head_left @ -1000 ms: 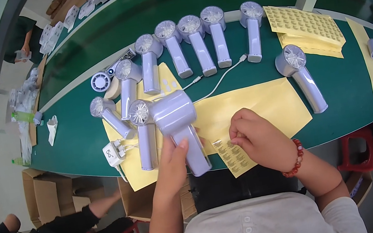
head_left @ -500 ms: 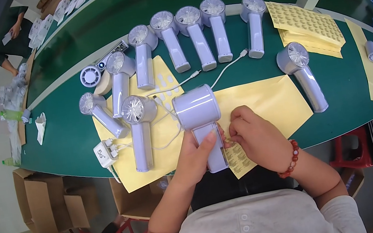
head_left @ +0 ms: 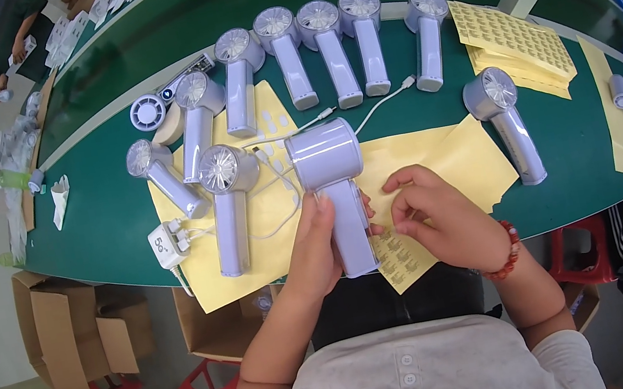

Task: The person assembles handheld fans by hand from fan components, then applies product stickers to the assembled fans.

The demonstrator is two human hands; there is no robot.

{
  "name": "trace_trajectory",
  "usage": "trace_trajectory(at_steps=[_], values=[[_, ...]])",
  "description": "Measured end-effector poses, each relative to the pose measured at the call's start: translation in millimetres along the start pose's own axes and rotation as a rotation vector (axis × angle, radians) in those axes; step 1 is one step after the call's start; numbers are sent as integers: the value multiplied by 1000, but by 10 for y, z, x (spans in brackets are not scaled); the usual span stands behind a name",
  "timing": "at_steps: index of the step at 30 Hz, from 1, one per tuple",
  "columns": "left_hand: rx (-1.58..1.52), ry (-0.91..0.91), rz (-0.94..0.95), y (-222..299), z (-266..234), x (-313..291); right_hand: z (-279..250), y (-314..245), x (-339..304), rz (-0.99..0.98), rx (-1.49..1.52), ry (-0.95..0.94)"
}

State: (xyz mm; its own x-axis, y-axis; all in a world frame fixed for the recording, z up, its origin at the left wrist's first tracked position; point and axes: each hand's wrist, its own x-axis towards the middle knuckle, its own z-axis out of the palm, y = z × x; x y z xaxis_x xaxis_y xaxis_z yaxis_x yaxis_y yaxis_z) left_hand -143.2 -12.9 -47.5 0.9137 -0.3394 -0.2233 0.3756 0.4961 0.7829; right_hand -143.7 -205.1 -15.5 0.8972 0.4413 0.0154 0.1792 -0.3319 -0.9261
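My left hand [head_left: 313,248] is wrapped around the handle of a lilac handheld fan [head_left: 326,152]. The fan is upright over the table's near edge, its round head away from me. Just right of the handle is my right hand [head_left: 449,216], apart from the fan. One finger is stretched out, while the others curl into a pinch; whatever they hold is too small or hidden to name. Under that hand lies a yellow printed label sheet [head_left: 402,258], near the fan handle. A larger yellow sheet [head_left: 437,151] is spread behind it.
Several lilac fans stand or lie behind and left, including one fan [head_left: 226,201] on a yellow sheet; another fan [head_left: 502,119] lies right. A white charger [head_left: 168,245] with cables is at left. A stack of label sheets [head_left: 514,42] lies back right. A cardboard box [head_left: 60,330] stands below left.
My left thumb has moved up the handle, and the held fan sits slightly farther from me. My right hand has drawn a little to the right, one finger stretching away from the others.
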Motion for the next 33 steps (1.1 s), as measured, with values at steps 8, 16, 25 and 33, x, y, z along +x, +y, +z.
trace_trajectory(at_steps=[8, 16, 25, 33], values=[[71, 4, 45, -39, 8, -29, 230, -34, 32, -58, -448, 108], [24, 32, 43, -90, 22, -2, 257, 11, -105, -151, -594, 114], [19, 65, 72, -31, 28, 1, 10, 4, -69, -91, -98, 34], [39, 105, 70, -50, 25, 7, 102, -21, 41, -48, -264, 41]])
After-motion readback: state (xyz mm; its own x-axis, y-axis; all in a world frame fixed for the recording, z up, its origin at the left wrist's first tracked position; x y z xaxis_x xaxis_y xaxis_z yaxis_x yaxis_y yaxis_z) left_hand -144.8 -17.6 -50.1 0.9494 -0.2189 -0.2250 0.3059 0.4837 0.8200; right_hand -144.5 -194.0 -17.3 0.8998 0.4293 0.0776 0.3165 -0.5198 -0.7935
